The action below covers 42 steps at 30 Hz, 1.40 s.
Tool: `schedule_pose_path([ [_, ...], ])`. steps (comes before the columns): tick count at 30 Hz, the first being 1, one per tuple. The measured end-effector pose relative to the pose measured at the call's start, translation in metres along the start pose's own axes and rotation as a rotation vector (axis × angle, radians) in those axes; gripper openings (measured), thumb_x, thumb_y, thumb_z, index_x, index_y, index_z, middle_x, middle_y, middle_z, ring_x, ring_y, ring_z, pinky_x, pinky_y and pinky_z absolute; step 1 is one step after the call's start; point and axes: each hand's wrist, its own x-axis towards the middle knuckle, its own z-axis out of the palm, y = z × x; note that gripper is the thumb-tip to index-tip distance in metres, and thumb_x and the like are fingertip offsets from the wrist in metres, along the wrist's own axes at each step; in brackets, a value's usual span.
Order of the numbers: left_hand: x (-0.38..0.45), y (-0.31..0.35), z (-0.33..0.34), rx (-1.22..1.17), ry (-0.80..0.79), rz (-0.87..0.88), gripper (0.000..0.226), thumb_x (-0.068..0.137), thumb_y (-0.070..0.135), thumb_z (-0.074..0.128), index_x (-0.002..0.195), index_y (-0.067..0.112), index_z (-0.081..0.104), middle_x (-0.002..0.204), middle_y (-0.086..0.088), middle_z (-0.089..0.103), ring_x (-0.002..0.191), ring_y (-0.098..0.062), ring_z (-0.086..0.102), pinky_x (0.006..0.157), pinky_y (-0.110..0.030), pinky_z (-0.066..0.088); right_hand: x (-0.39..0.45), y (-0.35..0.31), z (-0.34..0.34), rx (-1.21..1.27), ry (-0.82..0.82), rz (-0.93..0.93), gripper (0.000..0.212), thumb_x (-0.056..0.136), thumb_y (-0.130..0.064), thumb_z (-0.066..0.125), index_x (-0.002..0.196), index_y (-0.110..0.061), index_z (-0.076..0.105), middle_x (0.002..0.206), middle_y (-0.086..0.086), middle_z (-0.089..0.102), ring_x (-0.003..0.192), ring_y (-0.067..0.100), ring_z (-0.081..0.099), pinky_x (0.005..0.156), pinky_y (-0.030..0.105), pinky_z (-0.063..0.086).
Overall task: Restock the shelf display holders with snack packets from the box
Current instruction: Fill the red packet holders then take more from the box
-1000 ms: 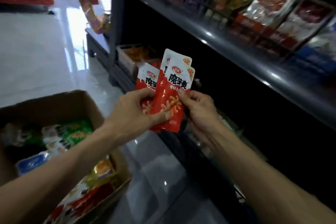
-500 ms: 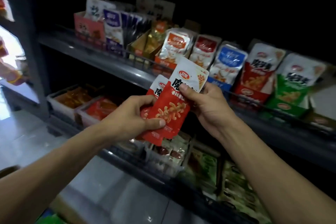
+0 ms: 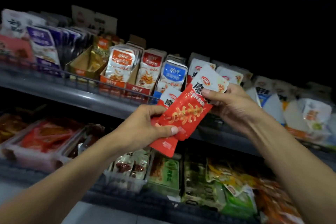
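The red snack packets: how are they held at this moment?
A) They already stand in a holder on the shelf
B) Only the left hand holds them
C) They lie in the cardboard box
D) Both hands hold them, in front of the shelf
D: the left hand grips the lower end of the red snack packets and the right hand pinches the white top of the front one, in front of the shelf.

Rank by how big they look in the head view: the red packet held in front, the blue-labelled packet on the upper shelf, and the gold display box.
1. Front red packet, though it is nearest the camera, which inflates it.
2 and 3. Gold display box and blue-labelled packet look alike in size; the box is partly hidden, so I won't rank them.
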Motion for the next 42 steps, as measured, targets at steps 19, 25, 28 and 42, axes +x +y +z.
schedule_pose_path([
  [19, 0.016, 0.007, 0.008, 0.000, 0.285, 0.097, 0.014, 0.094, 0.014, 0.063, 0.085, 0.025, 0.065, 0.095, 0.000, 0.070, 0.078, -0.014, 0.071, 0.060, -0.025, 0.055, 0.082, -0.024, -0.037, -0.446, 0.250, -0.313, 0.024, 0.085, -0.016, 0.075, 0.103, -0.018, 0.059, 0.086, -0.015, 0.066, 0.067, -0.008, 0.065, 0.053, 0.011, 0.051],
  [25, 0.012, 0.006, 0.007, 0.057, 0.271, 0.103, 0.010, 0.093, 0.014, 0.063, 0.086, 0.021, 0.064, 0.088, 0.002, 0.068, 0.069, -0.011, 0.069, 0.057, -0.021, 0.052, 0.097, -0.016, -0.034, -0.608, 0.133, -0.265, 0.025, 0.081, -0.020, 0.080, 0.099, -0.022, 0.061, 0.082, -0.018, 0.065, 0.069, -0.006, 0.063, 0.061, 0.017, 0.051],
  [28, 0.015, 0.007, 0.004, 0.060, 0.275, 0.093, 0.012, 0.093, 0.014, 0.063, 0.085, 0.023, 0.064, 0.092, 0.002, 0.067, 0.072, -0.012, 0.070, 0.058, -0.021, 0.053, 0.100, -0.007, -0.040, -0.823, 0.074, -0.252, 0.026, 0.082, -0.022, 0.079, 0.094, -0.021, 0.056, 0.088, -0.009, 0.064, 0.076, 0.001, 0.063, 0.064, 0.023, 0.052],
  [42, 0.023, 0.007, 0.006, 0.050, 0.208, 0.089, 0.016, 0.093, 0.014, 0.062, 0.089, 0.029, 0.063, 0.097, 0.001, 0.067, 0.078, -0.012, 0.071, 0.062, -0.023, 0.055, 0.097, -0.004, -0.036, -1.368, 0.229, -0.516, 0.053, 0.081, -0.031, 0.078, 0.124, -0.016, 0.052, 0.127, 0.004, 0.058, 0.117, 0.021, 0.053, 0.088, 0.040, 0.051],
])
